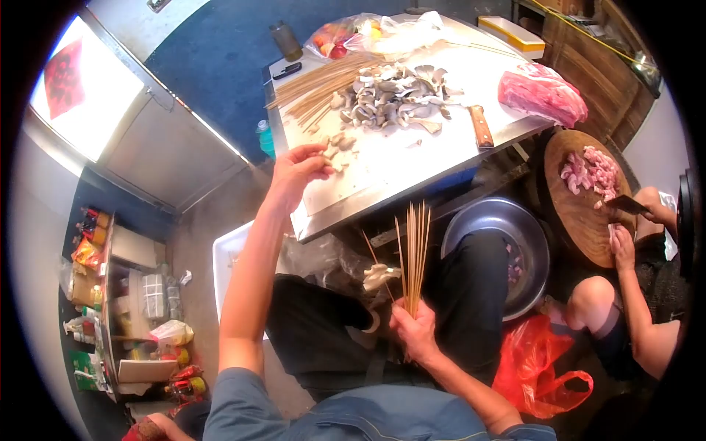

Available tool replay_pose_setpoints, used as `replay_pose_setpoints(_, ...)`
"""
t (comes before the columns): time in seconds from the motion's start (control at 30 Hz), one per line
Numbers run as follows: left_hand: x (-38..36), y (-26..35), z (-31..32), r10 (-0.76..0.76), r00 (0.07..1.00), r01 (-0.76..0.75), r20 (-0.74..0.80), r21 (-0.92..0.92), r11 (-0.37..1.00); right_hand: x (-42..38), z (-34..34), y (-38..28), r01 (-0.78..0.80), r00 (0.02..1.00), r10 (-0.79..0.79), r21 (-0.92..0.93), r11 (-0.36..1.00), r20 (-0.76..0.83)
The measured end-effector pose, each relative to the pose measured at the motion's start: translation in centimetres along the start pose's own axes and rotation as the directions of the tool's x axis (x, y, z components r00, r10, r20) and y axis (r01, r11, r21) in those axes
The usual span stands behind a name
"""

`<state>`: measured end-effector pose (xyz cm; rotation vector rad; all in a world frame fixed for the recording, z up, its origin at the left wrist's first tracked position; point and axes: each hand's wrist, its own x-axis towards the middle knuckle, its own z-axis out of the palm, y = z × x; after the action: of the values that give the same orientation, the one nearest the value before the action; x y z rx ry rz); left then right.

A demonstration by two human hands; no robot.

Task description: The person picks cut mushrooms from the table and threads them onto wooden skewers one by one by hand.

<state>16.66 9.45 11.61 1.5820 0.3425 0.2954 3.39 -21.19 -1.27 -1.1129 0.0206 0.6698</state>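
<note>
My right hand [415, 328] is wrapped round a bundle of thin wooden skewers [416, 253] that point upward. One skewer leans apart from the bundle, with pale mushroom pieces [380, 276] threaded on it. Out over the table's near left part, my left hand [300, 170] has its fingers together at some small mushroom pieces [340, 145]; whether it grips one is hard to make out. Beyond it lies a heap of grey oyster mushrooms [393, 95], beside a pile of loose skewers [323, 82].
The table [382, 180] also bears a knife [480, 126], raw meat [543, 94] and bagged fruit [342, 37]. At right, another person's hands [624, 248] cut meat on a round board [581, 213]. A metal basin [540, 246] and red bag [540, 367] are on the floor.
</note>
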Motion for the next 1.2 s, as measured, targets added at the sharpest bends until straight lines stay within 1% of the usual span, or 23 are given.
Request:
replay_pose_setpoints(0.07,-1.5,-0.8,0.4,0.048,0.995,-0.038,0.091,-0.108,0.993,0.0,0.1,-0.2,-0.001,1.0,0.001,0.006,1.0,-0.008)
replay_pose_setpoints(0.17,-4.2,-1.7,1.6,0.021,0.998,-0.008,0.066,-0.186,0.982,-0.1,0.3,-0.6,0.012,1.0,-0.012,0.019,1.0,0.001)
replay_pose_setpoints(0.23,-5.7,-2.2,2.1,0.0,0.999,0.01,0.05,-0.191,0.982,-0.3,0.5,-1.0,-0.011,1.0,0.011,0.01,1.0,-0.006)
replay_pose_setpoints(0.3,-7.1,-2.7,2.8,-0.039,0.999,0.047,0.035,-0.275,0.96,-0.3,0.5,-1.0,-0.012,1.0,0.012,0.0,1.0,-0.004)
replay_pose_setpoints(0.37,-8.5,-3.1,3.5,-0.039,0.999,0.048,0.035,-0.277,0.96,-0.4,0.5,-0.9,-0.013,1.0,0.013,-0.009,1.0,0.0)
replay_pose_setpoints(0.43,-9.9,-3.3,4.3,-0.072,0.997,0.076,0.025,-0.386,0.919,-0.5,0.5,-0.7,-0.004,1.0,0.004,-0.033,0.999,0.001)
replay_pose_setpoints(0.47,-10.3,-3.7,4.4,-0.094,0.995,0.1,0.037,-0.41,0.907,-0.4,0.6,-0.6,-0.006,1.0,0.006,-0.035,0.999,0.003)
replay_pose_setpoints(0.53,-11.1,-3.9,5.0,-0.108,0.994,0.11,0.029,-0.423,0.9,-0.4,0.7,-0.4,0.028,1.0,-0.028,-0.05,0.998,-0.001)
replay_pose_setpoints(0.63,-11.9,-4.0,5.5,-0.119,0.992,0.122,0.036,-0.445,0.887,-0.3,0.5,0.1,0.022,1.0,-0.022,-0.012,1.0,0.015)
replay_pose_setpoints(0.73,-12.1,-4.2,5.5,-0.114,0.993,0.119,0.037,-0.456,0.882,-0.5,0.7,-0.2,0.028,0.999,-0.027,-0.024,0.999,0.018)
replay_pose_setpoints(0.83,-12.4,-4.4,5.7,-0.112,0.994,0.109,0.02,-0.439,0.892,-0.4,0.6,-0.1,0.036,0.999,-0.036,-0.021,0.999,0.024)
replay_pose_setpoints(0.93,-12.8,-4.5,5.9,-0.104,0.995,0.088,-0.01,-0.46,0.884,-0.6,0.7,-0.2,0.036,0.999,-0.036,-0.014,0.999,0.018)
replay_pose_setpoints(1.0,-13.0,-4.5,6.2,-0.153,0.987,0.115,-0.044,-0.471,0.875,-0.6,0.7,-0.2,0.03,0.999,-0.03,-0.014,0.999,0.022)
replay_pose_setpoints(1.1,-13.3,-5.5,6.2,-0.18,0.982,0.134,-0.05,-0.486,0.864,-0.7,0.5,0.1,0.023,1.0,-0.023,-0.007,1.0,0.02)
replay_pose_setpoints(1.17,-13.9,-6.1,6.4,-0.204,0.979,0.181,-0.028,-0.352,0.918,-0.6,0.5,0.2,0.023,1.0,-0.023,0.001,1.0,0.016)
replay_pose_setpoints(1.2,-14.5,-6.4,6.9,-0.241,0.97,0.221,-0.012,-0.352,0.909,-0.5,0.5,0.2,0.024,1.0,-0.024,-0.001,1.0,-0.001)
